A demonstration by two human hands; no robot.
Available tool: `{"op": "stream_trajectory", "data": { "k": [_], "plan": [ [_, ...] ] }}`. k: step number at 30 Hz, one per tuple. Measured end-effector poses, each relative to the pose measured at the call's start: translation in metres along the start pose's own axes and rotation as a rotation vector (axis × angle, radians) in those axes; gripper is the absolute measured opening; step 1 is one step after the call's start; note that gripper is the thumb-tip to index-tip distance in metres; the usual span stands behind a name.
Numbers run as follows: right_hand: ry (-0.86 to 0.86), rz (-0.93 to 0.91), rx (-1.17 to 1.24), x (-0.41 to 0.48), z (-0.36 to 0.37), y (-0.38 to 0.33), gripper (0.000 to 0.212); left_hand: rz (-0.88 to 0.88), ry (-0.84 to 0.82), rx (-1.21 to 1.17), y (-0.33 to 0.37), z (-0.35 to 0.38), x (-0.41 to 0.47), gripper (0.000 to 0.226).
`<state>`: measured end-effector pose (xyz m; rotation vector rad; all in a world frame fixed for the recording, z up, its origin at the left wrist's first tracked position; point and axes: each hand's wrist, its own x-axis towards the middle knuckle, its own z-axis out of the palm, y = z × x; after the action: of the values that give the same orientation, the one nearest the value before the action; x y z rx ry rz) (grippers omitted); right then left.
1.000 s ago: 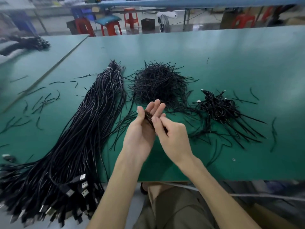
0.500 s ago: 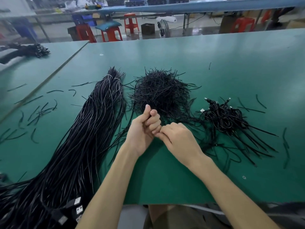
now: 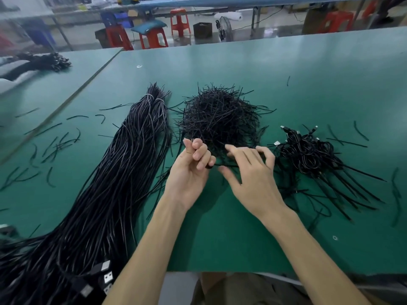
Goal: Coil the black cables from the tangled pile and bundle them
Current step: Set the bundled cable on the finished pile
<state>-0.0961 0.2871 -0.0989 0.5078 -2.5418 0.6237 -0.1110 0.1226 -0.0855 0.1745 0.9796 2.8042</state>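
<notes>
A long sheaf of straight black cables [image 3: 114, 190] lies on the left of the green table [image 3: 242, 243], with its USB plugs [image 3: 105, 277] at the near edge. My left hand [image 3: 189, 170] is curled round a small coiled cable [image 3: 209, 166], which is mostly hidden in the fist. A thin black tie [image 3: 226, 165] sticks out of it to the right. My right hand [image 3: 251, 175] hovers just right of it with blurred, spread fingers and grips nothing that I can see. A mound of black twist ties [image 3: 220, 119] sits behind both hands.
Several finished coiled bundles [image 3: 308, 153] lie in a heap to the right, their tie ends fanning toward me. Loose ties [image 3: 55, 146] are scattered on the left. A second table with more cables [image 3: 41, 61] stands far left. Red stools [image 3: 179, 20] stand beyond the table.
Both hands were pressed together around the coil. Now my right hand has come off it and spread its fingers, while the left keeps its grip.
</notes>
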Motion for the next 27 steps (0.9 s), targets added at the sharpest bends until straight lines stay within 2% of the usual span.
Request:
{"op": "stream_trajectory", "data": {
  "k": [3,5,8,11,13,17,21,27],
  "plan": [
    [0.017,-0.061,0.005,-0.001,-0.004,-0.008,0.063,-0.023,-0.127,0.196,0.000,0.001,-0.004,0.040],
    [0.031,-0.072,0.051,-0.001,-0.006,-0.011,0.064,-0.061,-0.211,0.336,-0.003,0.003,-0.007,0.034],
    [0.041,-0.071,0.263,-0.003,-0.007,-0.011,0.062,-0.086,-0.263,0.385,-0.004,0.006,-0.009,0.031],
    [-0.020,0.021,0.523,-0.005,-0.003,-0.011,0.056,-0.065,-0.250,0.392,-0.002,0.006,-0.009,0.032],
    [0.004,0.065,0.621,-0.003,-0.002,-0.008,0.051,-0.023,-0.196,0.440,-0.002,0.004,-0.008,0.034],
    [0.052,0.123,0.623,0.001,-0.002,-0.002,0.051,0.037,-0.136,0.514,-0.003,0.001,-0.007,0.029],
    [-0.026,0.108,0.620,-0.001,0.000,-0.002,0.054,-0.017,-0.160,0.434,-0.002,0.001,-0.007,0.025],
    [-0.120,0.123,0.682,-0.002,0.003,-0.002,0.062,-0.080,-0.185,0.479,-0.004,0.004,-0.008,0.029]
  ]
}}
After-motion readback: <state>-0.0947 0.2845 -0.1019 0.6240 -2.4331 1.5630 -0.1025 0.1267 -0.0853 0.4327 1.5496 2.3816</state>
